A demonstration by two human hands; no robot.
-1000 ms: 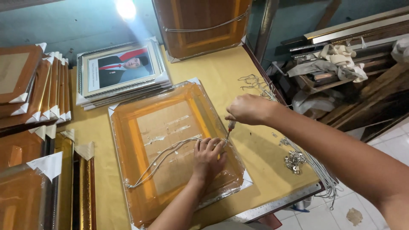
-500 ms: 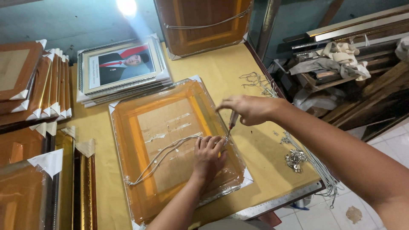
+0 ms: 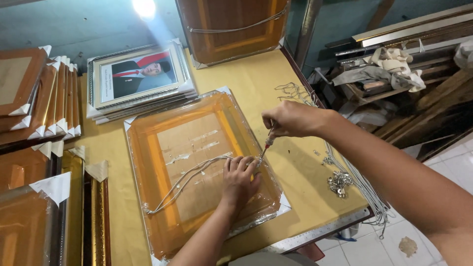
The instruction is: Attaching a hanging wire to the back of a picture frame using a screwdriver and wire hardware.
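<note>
Under R grip [image 3: 290, 119]: screwdriver [image 3: 266, 143]

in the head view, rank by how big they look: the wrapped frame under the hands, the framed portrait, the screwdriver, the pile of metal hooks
1. wrapped frame
2. framed portrait, though it lies farther from the camera
3. screwdriver and pile of metal hooks: too alike to rank, the right hand hides part of the screwdriver

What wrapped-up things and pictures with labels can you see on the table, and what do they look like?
Wrapped frame: middle of table, face down, orange-brown back under clear plastic, white corner guards, under both hands.
Portrait frame: behind it, atop a stack, silver border, small caption strip.
Wrapped frames: left edge, brown, white corners.
Wrapped frame: upright at back, corded.
</note>
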